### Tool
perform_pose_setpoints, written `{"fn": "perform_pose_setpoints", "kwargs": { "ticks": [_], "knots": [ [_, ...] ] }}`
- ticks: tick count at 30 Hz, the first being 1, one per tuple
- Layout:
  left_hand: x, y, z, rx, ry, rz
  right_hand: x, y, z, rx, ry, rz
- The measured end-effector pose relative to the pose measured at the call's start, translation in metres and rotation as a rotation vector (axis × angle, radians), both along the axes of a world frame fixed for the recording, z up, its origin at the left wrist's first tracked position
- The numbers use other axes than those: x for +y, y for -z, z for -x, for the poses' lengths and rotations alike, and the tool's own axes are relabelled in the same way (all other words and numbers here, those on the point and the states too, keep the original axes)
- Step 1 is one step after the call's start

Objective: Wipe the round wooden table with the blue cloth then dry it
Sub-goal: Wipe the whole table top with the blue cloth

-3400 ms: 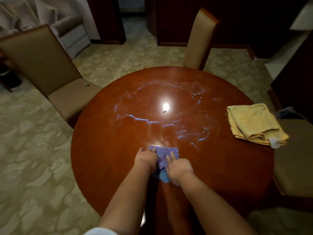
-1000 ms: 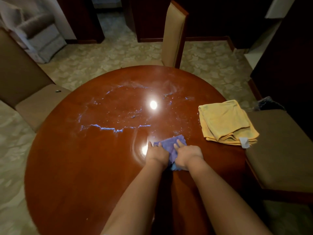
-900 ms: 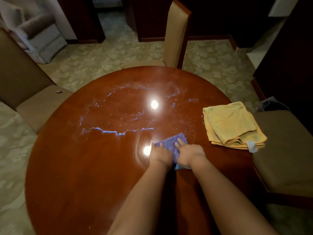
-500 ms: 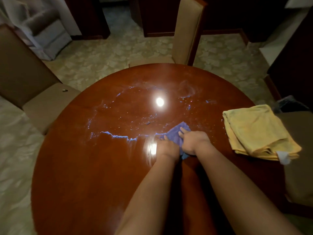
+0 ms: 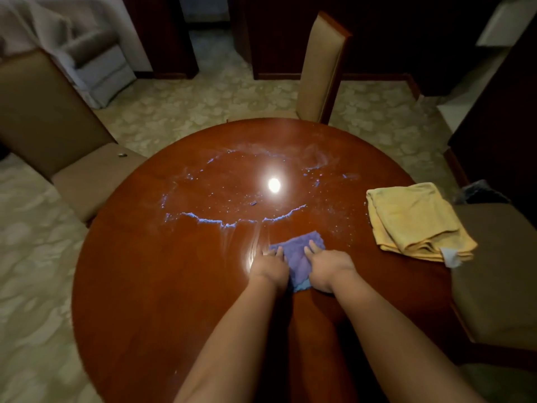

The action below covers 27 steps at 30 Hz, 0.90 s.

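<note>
Head view looks down on the blue cloth [image 5: 296,258], a small crumpled purple-blue rag with a paler blue corner showing at its near end, lying a little toward the near edge from the middle of the surface [image 5: 151,286]. Both hands press on it side by side — the left hand [image 5: 268,269] on its left part, the right hand [image 5: 328,267] on its right, fingers laid forward over the fabric rather than curled round it. Round and reddish-brown, the wood shines under a bright lamp reflection [image 5: 274,185], with a ragged bluish wet line [image 5: 232,221] and scattered droplets across the middle. A folded yellow towel [image 5: 415,221] lies at the right edge. Tan upholstered chairs [image 5: 319,68] stand around on patterned carpet [image 5: 174,109].
</note>
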<state>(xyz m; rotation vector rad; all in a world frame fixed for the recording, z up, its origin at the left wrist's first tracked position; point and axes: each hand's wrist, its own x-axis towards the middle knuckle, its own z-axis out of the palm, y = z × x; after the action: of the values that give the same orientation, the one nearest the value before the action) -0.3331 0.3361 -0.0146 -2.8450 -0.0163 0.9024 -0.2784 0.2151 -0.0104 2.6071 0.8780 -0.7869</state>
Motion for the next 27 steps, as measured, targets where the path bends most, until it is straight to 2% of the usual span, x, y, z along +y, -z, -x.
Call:
{"fn": "perform_pose_setpoints", "kwargs": {
  "ticks": [5,10,18,27],
  "knots": [
    [-0.036,-0.005,0.04,0.052,0.032,0.017,-0.035,-0.006,0.046,0.007,0.01,0.032],
    [-0.058,-0.01,0.035,0.077,0.14,0.049,-0.069,-0.015,0.056,0.013,0.104,0.071],
    [-0.062,-0.005,-0.009,0.069,0.293,0.037,-0.063,-0.015,0.031,0.01,0.25,0.144],
    [-0.065,-0.002,-0.061,0.039,0.264,0.039,-0.059,-0.007,-0.03,0.035,0.313,0.124]
  ]
}}
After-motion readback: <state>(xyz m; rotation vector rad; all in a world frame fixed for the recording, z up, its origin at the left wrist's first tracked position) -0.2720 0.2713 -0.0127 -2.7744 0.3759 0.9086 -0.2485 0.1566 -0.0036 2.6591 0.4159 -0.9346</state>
